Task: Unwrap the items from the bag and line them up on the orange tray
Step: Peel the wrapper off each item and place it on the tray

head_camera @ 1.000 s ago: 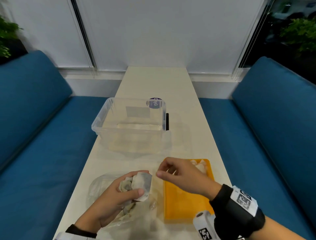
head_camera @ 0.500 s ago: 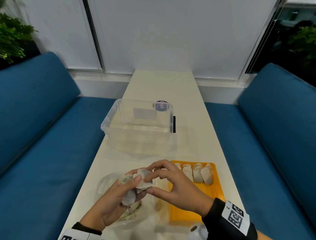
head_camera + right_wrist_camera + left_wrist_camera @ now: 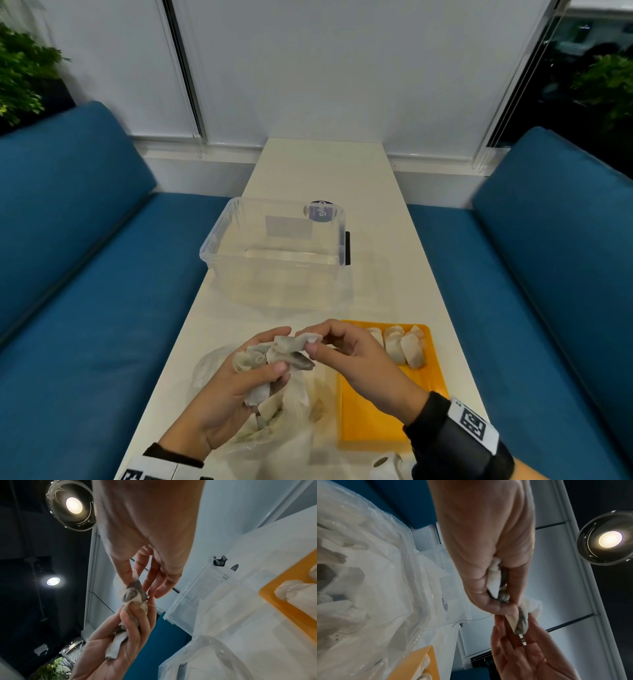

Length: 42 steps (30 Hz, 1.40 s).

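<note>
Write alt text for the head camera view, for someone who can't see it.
Two hands hold a clump of tea bags above a clear plastic bag on a white table: the left hand grips the clump while the right hand pinches one bag's end. To the right, an orange tray holds a row of tea bags; beyond stands a clear plastic tub.

Orange tray point(image 3: 370, 425), blue benches point(image 3: 85, 308)

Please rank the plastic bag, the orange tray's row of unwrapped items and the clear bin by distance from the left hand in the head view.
1. plastic bag, directly beneath the left hand.
2. unwrapped items, to the right on the orange tray.
3. clear bin, farther up the table.
</note>
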{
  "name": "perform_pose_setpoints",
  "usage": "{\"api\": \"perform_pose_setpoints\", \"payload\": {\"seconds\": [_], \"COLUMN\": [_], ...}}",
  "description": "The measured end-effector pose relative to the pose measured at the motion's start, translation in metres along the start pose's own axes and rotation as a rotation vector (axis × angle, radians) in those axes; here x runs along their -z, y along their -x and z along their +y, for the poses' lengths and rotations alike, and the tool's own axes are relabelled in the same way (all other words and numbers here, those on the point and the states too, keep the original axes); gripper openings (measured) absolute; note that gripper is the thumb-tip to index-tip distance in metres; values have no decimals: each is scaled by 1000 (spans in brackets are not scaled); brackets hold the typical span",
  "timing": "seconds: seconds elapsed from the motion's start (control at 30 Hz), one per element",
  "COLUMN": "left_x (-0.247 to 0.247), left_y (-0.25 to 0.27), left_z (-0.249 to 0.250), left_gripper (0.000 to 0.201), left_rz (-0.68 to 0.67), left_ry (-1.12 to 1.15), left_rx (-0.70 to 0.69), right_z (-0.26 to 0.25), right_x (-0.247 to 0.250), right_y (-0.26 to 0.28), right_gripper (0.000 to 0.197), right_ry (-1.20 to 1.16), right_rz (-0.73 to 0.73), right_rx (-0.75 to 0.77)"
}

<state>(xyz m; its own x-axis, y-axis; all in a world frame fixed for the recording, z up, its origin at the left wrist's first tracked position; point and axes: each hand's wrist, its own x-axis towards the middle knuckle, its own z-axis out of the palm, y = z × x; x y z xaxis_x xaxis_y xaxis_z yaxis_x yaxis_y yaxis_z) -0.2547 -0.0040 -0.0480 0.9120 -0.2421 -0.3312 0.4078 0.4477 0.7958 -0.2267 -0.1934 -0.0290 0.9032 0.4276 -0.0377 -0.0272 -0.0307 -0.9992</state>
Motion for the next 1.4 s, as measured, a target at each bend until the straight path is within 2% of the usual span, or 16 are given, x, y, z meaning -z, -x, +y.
{"api": "perform_pose_setpoints", "payload": {"seconds": [0.1, 0.2, 0.3, 0.43, 0.67, 0.8, 0.97, 1.07, 1.13, 1.2, 1.3, 1.4], "left_x": [2, 3, -1, -3, 4, -1, -14, -18, -19, -18, -20, -23], "left_y": [-2, -2, -3, -7, -8, -8, -10, -14, -16, -16, -15, -15], "left_z": [1, 2, 1, -3, -3, -2, -5, -8, -9, -9, -8, -7], "left_gripper": [65, 61, 55, 57, 42, 49, 48, 48, 45, 44, 56, 53], "left_rz": [-16, -1, -34, -34, 36, -8, -80, -109, -117, -117, -120, -115], "left_ry": [-30, -49, -53, -68, -129, -272, -401, -396, -370, -352, -430, -456], "left_rx": [12, 0, 29, 36, 4, -41, -23, -8, -5, 2, -7, -37], "right_z": [2, 4, 4, 5, 10, 13, 19, 22, 20, 14, 1, -2], "right_x": [3, 7, 8, 4, 19, 35, 36, 35, 36, 37, 40, 42], "right_y": [-2, -6, -6, -7, -12, -13, -12, -11, -9, -6, -5, -9], "right_gripper": [6, 12, 9, 6, 11, 17, 9, 7, 5, 6, 10, 5], "right_ry": [-48, -71, -128, -205, -115, -29, -24, -68, 0, 191, 479, 481], "right_rz": [77, 117, 86, 47, 154, 156, 157, 189, 192, 192, 175, 155], "right_rx": [-8, -43, -89, -125, -115, -147, -164, -147, -114, -34, 74, 31]}}
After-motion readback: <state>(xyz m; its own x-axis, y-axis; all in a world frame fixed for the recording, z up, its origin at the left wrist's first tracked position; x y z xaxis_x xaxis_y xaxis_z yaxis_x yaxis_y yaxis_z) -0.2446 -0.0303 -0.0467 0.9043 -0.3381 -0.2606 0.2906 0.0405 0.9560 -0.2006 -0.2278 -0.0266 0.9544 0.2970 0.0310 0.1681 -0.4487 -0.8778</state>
